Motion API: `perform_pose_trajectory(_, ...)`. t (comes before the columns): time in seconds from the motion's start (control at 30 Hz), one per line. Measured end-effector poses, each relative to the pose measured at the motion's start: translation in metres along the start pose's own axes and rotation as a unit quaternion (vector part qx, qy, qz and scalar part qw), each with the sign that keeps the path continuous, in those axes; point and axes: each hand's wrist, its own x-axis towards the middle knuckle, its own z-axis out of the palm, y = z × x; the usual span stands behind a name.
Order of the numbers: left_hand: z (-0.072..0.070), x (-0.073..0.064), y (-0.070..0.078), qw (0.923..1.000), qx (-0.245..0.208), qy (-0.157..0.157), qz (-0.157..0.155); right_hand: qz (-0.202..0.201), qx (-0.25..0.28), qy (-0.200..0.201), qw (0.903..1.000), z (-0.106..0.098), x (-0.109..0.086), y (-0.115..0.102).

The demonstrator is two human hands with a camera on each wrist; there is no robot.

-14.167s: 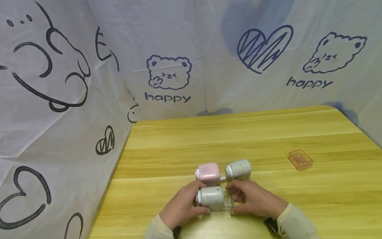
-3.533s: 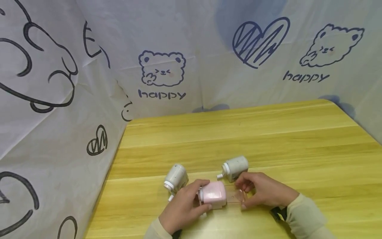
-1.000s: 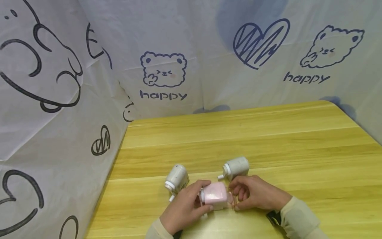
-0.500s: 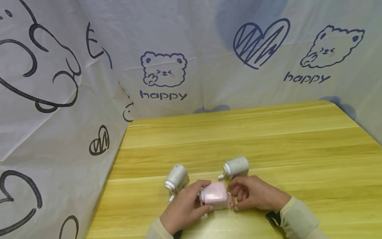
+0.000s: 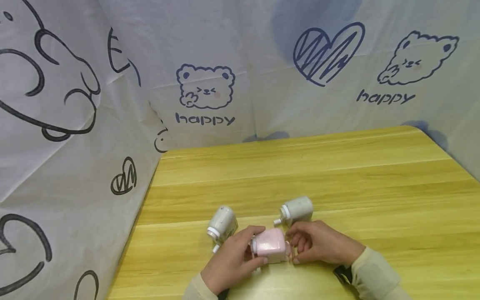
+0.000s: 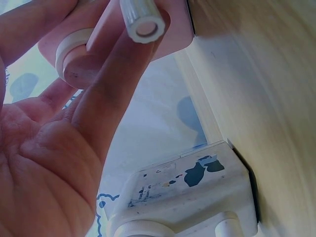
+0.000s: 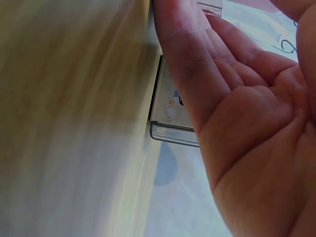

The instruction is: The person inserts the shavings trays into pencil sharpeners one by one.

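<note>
A pink crank pencil sharpener (image 5: pixel 271 242) lies near the table's front, its white crank knob (image 6: pixel 143 22) showing in the left wrist view. My left hand (image 5: pixel 233 259) grips it from the left, thumb in front and fingers behind. At its right end, my right hand (image 5: pixel 318 243) pinches the clear pinkish shavings drawer (image 5: pixel 289 251), which sits mostly inside the body. Only a short part of the drawer shows. Two off-white sharpeners are close by: one (image 5: pixel 223 223) behind my left hand, the other (image 5: pixel 298 209) behind my right fingers.
The wood-grain table (image 5: pixel 375 175) reaches back to a white cloth (image 5: pixel 262 54) printed with bears and hearts. More cloth hangs along the left edge and at the right. The off-white sharpener behind my right hand is very close to its fingers.
Several seconds ago the drawer stuck out further; my right hand has moved left with it into the pink sharpener. Over the last second almost nothing has moved.
</note>
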Motion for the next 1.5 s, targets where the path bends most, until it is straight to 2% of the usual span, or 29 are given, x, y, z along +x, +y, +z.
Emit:
perform_pose_trajectory(0.7, -0.0003, 0.0013, 0.0004, 0.9999, 0.011, -0.004, -0.011, -0.003, 0.0, 0.002, 1.0, 0.0011, 0.0004, -0.0022)
perform_pose_trajectory(0.87, -0.0002, 0.001, 0.0001, 1.0, 0.008, -0.003, -0.004, -0.005, -0.001, 0.004, 1.0, 0.0023, 0.0009, -0.0024)
perform_pose_trajectory(1.13, -0.0001, 0.0012, -0.0005, 0.9999, 0.014, 0.0, 0.0, 0.006, -0.014, -0.002, 0.9999, 0.0006, 0.0019, -0.0044)
perform_pose_trajectory(1.5, 0.0007, 0.0018, -0.0012, 0.9999, 0.013, -0.001, -0.001, 0.005, -0.044, 0.011, 0.999, 0.0021, 0.0029, -0.0038)
